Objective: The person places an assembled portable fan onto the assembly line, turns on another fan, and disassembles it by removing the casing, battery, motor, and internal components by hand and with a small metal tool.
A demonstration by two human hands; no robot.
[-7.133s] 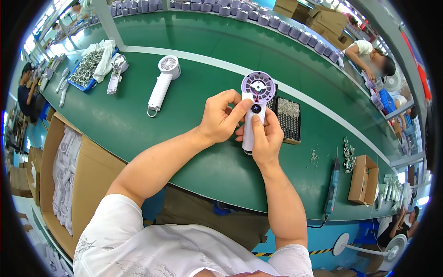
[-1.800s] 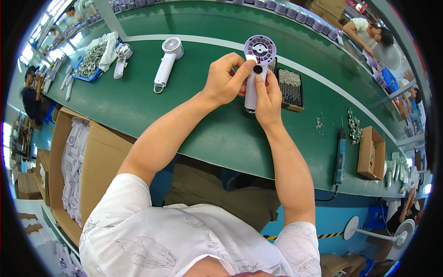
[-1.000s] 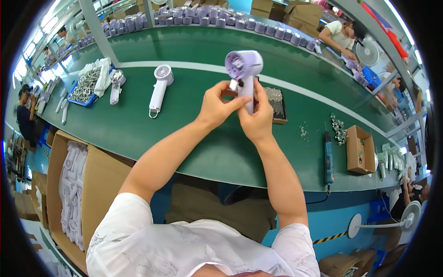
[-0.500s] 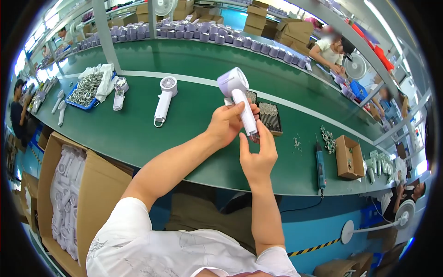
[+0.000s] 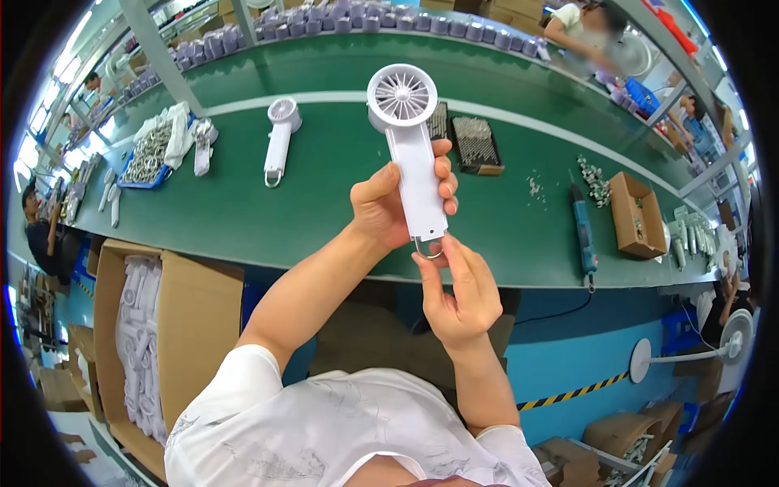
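A white handheld fan [image 5: 418, 174] stands upright over the green table, its round grille facing me. My left hand [image 5: 385, 199] is wrapped round its handle, thumb on one side and fingertips on the other. At the handle's bottom end hangs a metal ring [image 5: 428, 248], which my right hand [image 5: 461, 296] pinches between thumb and fingers. Behind the fan lies a tray of small metal parts [image 5: 477, 144]. A second fan [image 5: 280, 142] with a ring lies on the table to the left.
Left are a blue tray of metal rings [image 5: 148, 158], a partly built fan [image 5: 204, 148] and a carton of white parts [image 5: 195, 325]. Right are an electric screwdriver [image 5: 583, 227] and a small cardboard box [image 5: 637, 215]. A co-worker [image 5: 580, 32] sits across the table.
The fan has turned so its grille faces me, and the ring at its end now shows. My right hand has moved onto the ring. The view has shifted.
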